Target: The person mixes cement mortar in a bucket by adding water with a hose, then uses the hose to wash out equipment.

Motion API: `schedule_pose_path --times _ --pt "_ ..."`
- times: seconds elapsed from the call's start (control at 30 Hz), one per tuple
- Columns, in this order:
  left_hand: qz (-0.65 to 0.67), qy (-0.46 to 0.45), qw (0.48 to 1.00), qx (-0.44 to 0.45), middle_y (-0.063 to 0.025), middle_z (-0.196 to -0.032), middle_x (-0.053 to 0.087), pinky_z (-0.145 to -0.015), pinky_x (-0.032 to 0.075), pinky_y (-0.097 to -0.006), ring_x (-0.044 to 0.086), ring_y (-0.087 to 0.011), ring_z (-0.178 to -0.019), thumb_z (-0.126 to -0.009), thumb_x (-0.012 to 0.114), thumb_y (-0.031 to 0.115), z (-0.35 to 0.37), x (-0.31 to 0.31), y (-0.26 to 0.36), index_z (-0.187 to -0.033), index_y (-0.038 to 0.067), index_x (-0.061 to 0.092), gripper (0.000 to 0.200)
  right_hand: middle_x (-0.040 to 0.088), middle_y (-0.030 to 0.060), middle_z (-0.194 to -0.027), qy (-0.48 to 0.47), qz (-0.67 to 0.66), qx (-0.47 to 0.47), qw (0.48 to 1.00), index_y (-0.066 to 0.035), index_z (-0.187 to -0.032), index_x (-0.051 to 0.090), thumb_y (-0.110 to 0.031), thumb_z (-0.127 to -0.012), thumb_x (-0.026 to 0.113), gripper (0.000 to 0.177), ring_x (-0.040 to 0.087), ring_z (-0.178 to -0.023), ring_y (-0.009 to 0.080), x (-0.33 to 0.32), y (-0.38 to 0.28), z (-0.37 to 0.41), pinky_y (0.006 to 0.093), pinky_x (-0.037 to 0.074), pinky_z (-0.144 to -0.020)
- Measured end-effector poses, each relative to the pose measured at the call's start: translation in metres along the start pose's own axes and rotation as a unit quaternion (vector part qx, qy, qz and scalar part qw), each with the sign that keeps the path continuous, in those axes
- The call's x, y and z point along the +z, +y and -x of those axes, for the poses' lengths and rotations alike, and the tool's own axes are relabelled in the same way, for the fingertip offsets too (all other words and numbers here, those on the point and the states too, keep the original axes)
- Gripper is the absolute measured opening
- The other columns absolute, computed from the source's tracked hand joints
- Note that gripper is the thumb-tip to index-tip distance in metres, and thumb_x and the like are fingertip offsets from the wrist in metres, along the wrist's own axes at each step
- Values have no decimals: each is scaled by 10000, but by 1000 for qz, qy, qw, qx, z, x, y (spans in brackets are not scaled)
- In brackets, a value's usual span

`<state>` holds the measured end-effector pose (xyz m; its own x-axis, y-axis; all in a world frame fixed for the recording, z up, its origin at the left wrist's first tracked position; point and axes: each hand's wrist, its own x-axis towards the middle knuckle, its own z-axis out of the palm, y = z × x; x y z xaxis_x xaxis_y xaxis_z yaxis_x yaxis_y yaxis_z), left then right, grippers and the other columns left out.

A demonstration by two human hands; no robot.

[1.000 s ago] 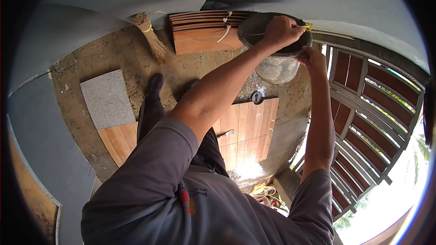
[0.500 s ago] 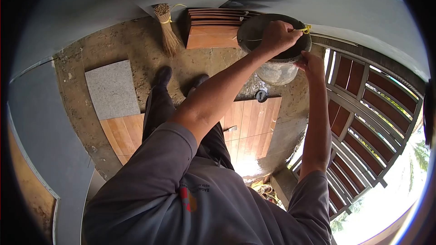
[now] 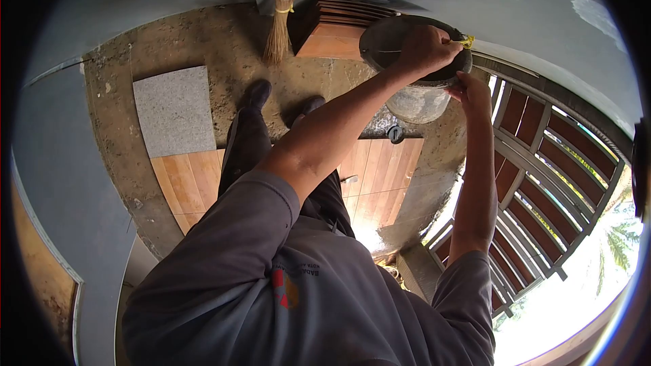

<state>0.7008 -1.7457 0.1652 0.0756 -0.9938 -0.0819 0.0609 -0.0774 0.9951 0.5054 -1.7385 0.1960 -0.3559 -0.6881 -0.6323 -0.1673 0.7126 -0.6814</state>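
Note:
A grey bucket (image 3: 415, 106) stands tilted, its dark mouth facing me, above the wet floor. My left hand (image 3: 428, 49) reaches across its opening, closed on the thin wire bucket handle beside a yellow tie (image 3: 466, 41) at the far rim. At the near right side of the rim, my right hand (image 3: 471, 92) has its thumb and fingers pinched on the edge. What lies inside the bucket is mostly hidden by my left hand and forearm. Just below the bucket sits a small dark round object (image 3: 395, 134).
Wood-look tiles (image 3: 383, 176) and a grey tile (image 3: 173, 108) lie on the rough floor (image 3: 169, 41) around my feet. A stick broom (image 3: 278, 34) and a stack of tiles (image 3: 332, 39) lean by the wall. A slatted fence (image 3: 536, 156) stands at right.
The view has shifted a little, so the floor and tiles sit slightly higher and further right. Both hands keep their hold on the bucket.

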Motion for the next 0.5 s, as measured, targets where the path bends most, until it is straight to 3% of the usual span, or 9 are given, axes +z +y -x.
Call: schedule_pose_path --times 0.1,0.2,0.3,0.4,0.5 --pt "14 -1 1000 -5 -138 -433 484 -433 397 -384 494 -229 -375 -760 636 300 9 -20 4 -507 23 562 383 621 164 -748 -15 1 -1 1000 107 -882 593 -47 -881 612 156 642 -567 247 12 1 14 370 628 -556" --pt "-2 1 1000 2 -47 -409 457 -425 337 -351 440 -121 -395 -803 678 337 16 -37 8 -511 40 564 432 627 166 -750 -26 7 0 1000 105 -886 596 -50 -882 614 156 648 -579 248 23 0 21 377 629 -572" --pt "11 5 1000 -2 -50 -410 459 -428 342 -353 446 -122 -395 -805 677 335 23 -53 11 -510 40 563 433 631 171 -761 -32 -1 -1 999 105 -885 596 -54 -883 618 161 654 -598 248 37 -1 30 390 630 -594" --pt "8 10 1000 -2 -57 -414 469 -428 345 -355 448 -137 -391 -802 677 331 28 -67 12 -510 40 562 428 634 174 -774 -41 11 -4 999 107 -886 593 -55 -883 621 164 657 -613 256 49 2 33 403 628 -618" --pt "-5 4 1000 -13 -132 -438 493 -455 420 -390 515 -247 -397 -759 626 284 33 -83 13 -515 41 575 349 629 166 -769 -34 9 -1 999 108 -879 589 -53 -883 623 164 651 -606 255 65 5 47 402 627 -622"
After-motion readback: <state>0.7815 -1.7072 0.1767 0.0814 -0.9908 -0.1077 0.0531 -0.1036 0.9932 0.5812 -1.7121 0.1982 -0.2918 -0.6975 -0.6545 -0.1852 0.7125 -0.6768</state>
